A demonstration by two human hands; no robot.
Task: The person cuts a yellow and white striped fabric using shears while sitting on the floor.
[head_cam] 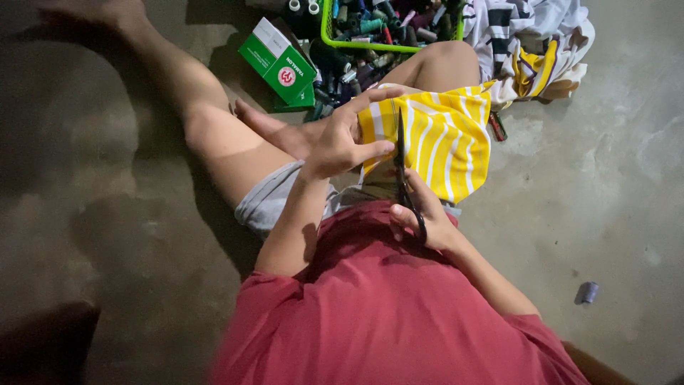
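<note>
Yellow-and-white striped cloth (442, 139) over the lap, pinched along its nine-o'clock edge by left hand (342, 139), fingers clamped on it. Black scissors (403, 178) gripped in right hand (427, 217), fingers through the handles, blades pointing to twelve o'clock against the cloth. Green box (278, 63) and green basket (356, 44) of thread spools at eleven o'clock on the concrete floor (605, 178).

I sit on the floor (107, 214) with a piece of cloth (442, 135) over my lap. My left hand (342, 139) grips its left edge; my right hand (424, 217), nearer my body, holds scissors (401, 160) pointing away along that edge. Beyond my knees stands a basket (342, 39) of thread spools, a box (276, 60) to its left, a heap of fabric (534, 43) to its right. A lone spool (586, 292) lies far right.
</note>
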